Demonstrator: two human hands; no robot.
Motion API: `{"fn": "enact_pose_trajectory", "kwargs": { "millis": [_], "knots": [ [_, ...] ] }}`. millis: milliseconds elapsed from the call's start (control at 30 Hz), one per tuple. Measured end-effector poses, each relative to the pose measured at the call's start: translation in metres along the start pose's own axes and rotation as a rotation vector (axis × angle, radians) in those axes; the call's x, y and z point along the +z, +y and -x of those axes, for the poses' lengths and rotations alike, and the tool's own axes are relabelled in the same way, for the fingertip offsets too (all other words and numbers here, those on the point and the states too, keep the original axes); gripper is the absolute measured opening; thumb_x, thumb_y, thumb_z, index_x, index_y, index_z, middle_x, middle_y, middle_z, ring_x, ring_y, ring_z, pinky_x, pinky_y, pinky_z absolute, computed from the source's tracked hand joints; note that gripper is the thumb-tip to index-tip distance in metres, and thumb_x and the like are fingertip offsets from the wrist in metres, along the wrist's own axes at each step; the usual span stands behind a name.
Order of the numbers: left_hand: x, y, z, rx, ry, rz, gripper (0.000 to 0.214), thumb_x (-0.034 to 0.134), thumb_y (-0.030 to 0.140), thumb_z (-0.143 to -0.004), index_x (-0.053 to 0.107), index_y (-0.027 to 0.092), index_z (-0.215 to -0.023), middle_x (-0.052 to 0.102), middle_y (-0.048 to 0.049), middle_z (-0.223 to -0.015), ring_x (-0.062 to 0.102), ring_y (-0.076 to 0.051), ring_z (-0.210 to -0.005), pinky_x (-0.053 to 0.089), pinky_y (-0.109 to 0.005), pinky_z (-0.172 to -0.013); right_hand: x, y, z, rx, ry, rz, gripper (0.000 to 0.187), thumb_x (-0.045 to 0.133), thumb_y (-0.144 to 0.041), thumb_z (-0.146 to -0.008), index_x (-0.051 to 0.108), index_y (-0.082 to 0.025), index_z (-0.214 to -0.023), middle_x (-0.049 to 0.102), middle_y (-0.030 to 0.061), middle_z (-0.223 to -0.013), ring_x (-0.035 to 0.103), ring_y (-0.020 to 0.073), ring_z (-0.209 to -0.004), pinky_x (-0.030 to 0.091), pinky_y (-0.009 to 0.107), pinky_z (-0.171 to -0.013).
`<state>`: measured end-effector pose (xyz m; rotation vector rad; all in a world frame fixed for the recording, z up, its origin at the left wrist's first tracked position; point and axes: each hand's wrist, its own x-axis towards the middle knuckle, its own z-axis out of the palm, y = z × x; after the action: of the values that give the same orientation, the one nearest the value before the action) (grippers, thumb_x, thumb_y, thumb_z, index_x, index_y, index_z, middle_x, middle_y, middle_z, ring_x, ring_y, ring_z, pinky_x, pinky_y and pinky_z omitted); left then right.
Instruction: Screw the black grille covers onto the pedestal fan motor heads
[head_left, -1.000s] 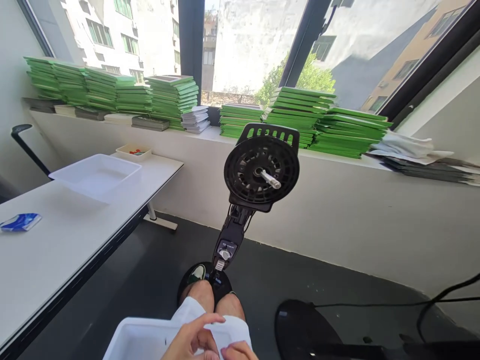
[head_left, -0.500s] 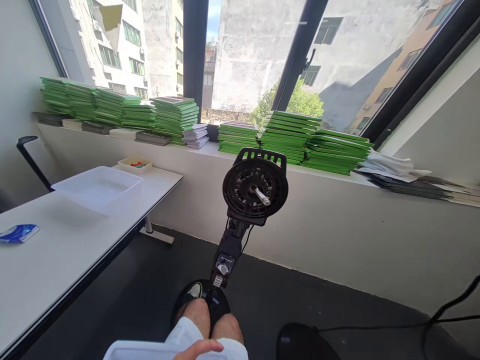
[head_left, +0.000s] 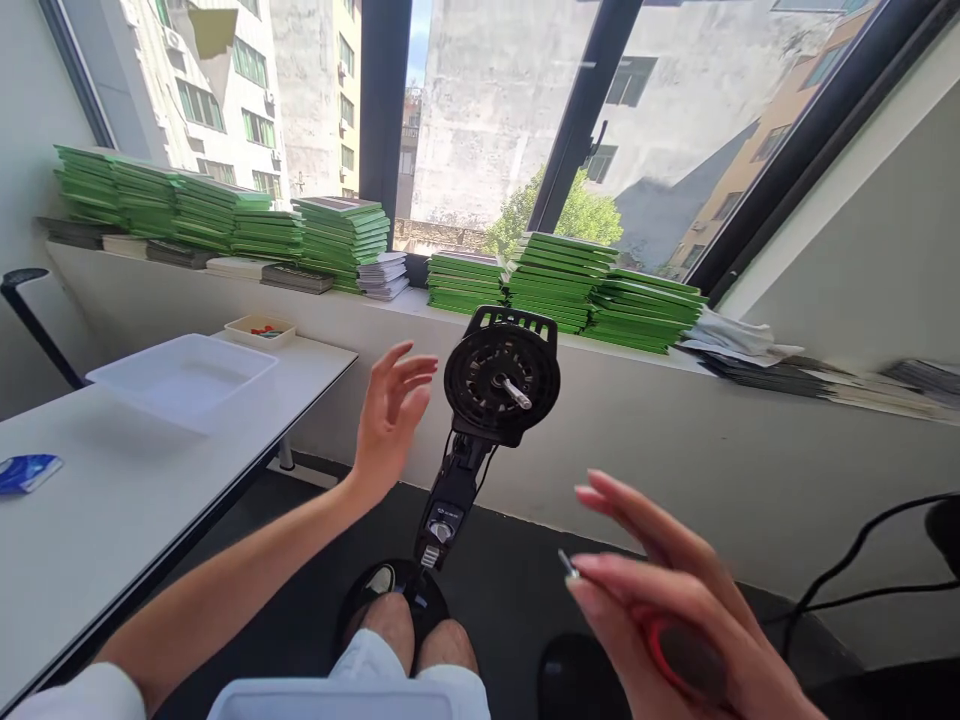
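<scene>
A black fan motor head with a bare metal shaft stands on a slanted stem with a control knob; its round base rests on the floor between my knees. My left hand is raised just left of the fan head, fingers spread and empty, not touching it. My right hand is lifted at the lower right, closer to the camera. It holds a red-handled tool in the palm, and a small metal tip shows at the fingertips. A white tray lies on my lap.
A white table on the left carries a large white tray, a small tray with red bits and a blue packet. Green book stacks line the window sill. A second black fan base and a cable lie at right.
Both hands have risen from my lap: the left arm now reaches up beside the fan head and the right hand has come up with the red tool. The camera tilted slightly.
</scene>
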<state>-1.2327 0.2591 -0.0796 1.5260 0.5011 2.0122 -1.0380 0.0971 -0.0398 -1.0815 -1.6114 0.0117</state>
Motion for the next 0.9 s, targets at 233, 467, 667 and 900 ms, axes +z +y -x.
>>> {"fn": "enact_pose_trajectory", "kwargs": {
  "millis": [233, 467, 667, 900],
  "knots": [
    [0.036, -0.036, -0.07, 0.002, -0.421, -0.021, 0.066, 0.059, 0.054, -0.099, 0.034, 0.03, -0.155, 0.061, -0.0116, -0.144, 0.062, -0.028, -0.128, 0.054, -0.041, -0.104, 0.036, 0.053, -0.097, 0.077, -0.007, -0.01, 0.019, 0.073, -0.045, -0.089, 0.075, -0.027, -0.085, 0.068, 0.0057, -0.135, 0.064, 0.0289, -0.125, 0.053, 0.044, -0.102],
    [0.042, -0.029, -0.07, 0.078, -0.353, -0.035, 0.05, 0.051, 0.048, -0.104, 0.046, 0.028, -0.149, 0.066, -0.009, -0.137, 0.063, -0.026, -0.124, 0.055, -0.036, -0.1, 0.042, 0.078, -0.114, 0.107, -0.053, -0.014, 0.023, 0.073, -0.048, -0.084, 0.076, -0.024, -0.084, 0.07, 0.0078, -0.129, 0.065, 0.0275, -0.115, 0.049, 0.045, -0.103],
    [0.048, -0.031, -0.071, 0.105, -0.305, -0.037, 0.044, 0.051, 0.047, -0.104, 0.053, 0.027, -0.142, 0.067, -0.0082, -0.136, 0.063, -0.025, -0.125, 0.052, -0.036, -0.103, 0.039, 0.075, -0.124, 0.095, -0.096, 0.062, 0.021, 0.071, -0.046, -0.085, 0.074, -0.025, -0.082, 0.07, 0.0076, -0.127, 0.065, 0.0277, -0.113, 0.047, 0.046, -0.103],
    [0.048, -0.035, -0.072, 0.083, -0.273, -0.034, 0.042, 0.053, 0.048, -0.103, 0.056, 0.027, -0.139, 0.068, -0.0073, -0.132, 0.064, -0.024, -0.121, 0.052, -0.037, -0.102, 0.046, 0.084, -0.13, 0.109, -0.118, 0.014, 0.035, 0.071, -0.05, -0.083, 0.065, -0.026, -0.109, 0.066, 0.0091, -0.129, 0.063, 0.0277, -0.117, 0.05, 0.046, -0.1]
  ]
}}
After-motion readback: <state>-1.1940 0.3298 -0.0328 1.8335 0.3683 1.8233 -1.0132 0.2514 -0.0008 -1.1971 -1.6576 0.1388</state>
